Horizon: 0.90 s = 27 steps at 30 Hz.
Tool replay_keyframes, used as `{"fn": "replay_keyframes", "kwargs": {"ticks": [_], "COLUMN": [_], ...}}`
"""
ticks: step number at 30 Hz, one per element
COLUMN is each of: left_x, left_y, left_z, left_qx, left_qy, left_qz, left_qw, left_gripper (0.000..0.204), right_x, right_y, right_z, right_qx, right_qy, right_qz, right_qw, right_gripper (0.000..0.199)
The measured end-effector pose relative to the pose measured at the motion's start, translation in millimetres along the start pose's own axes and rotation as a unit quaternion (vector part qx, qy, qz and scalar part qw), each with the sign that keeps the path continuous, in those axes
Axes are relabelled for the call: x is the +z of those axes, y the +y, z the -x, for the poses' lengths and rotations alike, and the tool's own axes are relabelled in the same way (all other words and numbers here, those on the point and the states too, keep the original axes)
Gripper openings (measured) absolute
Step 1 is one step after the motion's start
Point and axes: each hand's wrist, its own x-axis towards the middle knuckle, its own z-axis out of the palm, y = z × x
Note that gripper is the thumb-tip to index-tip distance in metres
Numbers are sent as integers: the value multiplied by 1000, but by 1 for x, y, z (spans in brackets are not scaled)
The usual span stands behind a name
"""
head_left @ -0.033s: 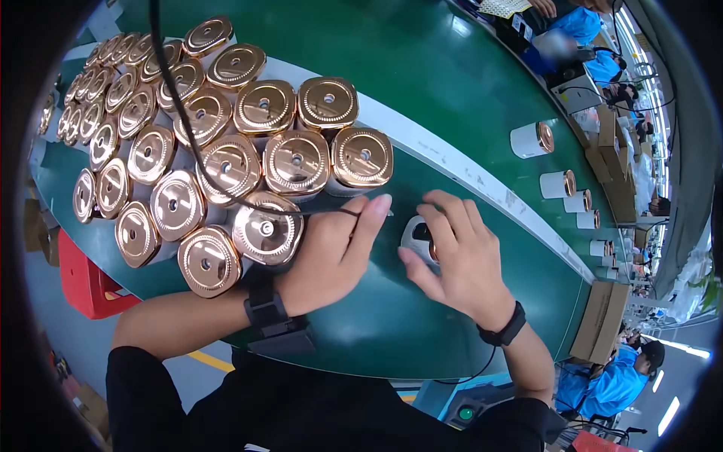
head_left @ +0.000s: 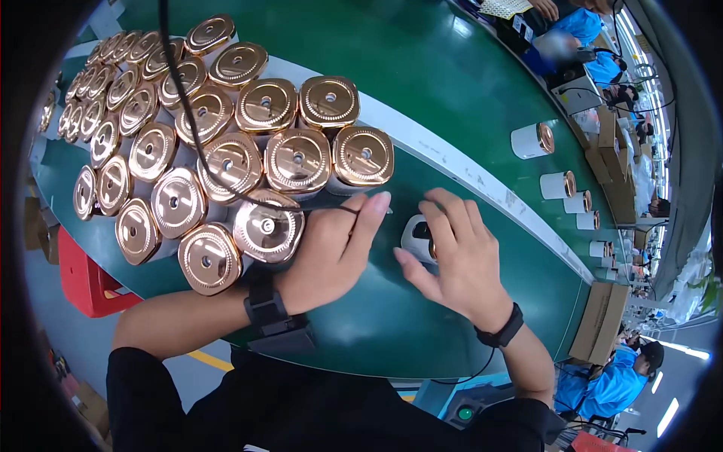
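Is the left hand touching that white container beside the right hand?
Apart: in the head view, a strip of green tabletop shows between the left hand and the white container.

**Behind Fingers and Past the Edge**

The right hand (head_left: 467, 271) covers part of the white cup (head_left: 413, 236), so we cannot see its whole shape. We cannot make out what the left hand (head_left: 331, 252) pinches. The top edge cuts off the black cable (head_left: 178, 87) and a blue-clad person (head_left: 580, 26). Nearby, we find one patch (head_left: 557, 47) blurred; the farthest cups (head_left: 608, 261) are too small to read.
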Motion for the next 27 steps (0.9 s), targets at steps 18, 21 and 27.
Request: {"fn": "replay_keyframes", "kwargs": {"ticks": [18, 21, 27], "left_x": [6, 6, 5], "left_y": [-3, -1, -3], "left_z": [11, 12, 12], "left_qx": [74, 123, 153], "left_qy": [-55, -62, -60], "left_qz": [66, 43, -33], "left_qw": [994, 990, 986], "left_gripper": [43, 36, 32], "right_x": [49, 55, 57], "right_y": [-16, -16, -19], "right_z": [16, 15, 13], "right_qx": [197, 204, 222], "right_qy": [167, 168, 186], "right_qz": [-698, -691, -671], "right_qw": [668, 673, 683], "right_gripper": [64, 65, 57]}}
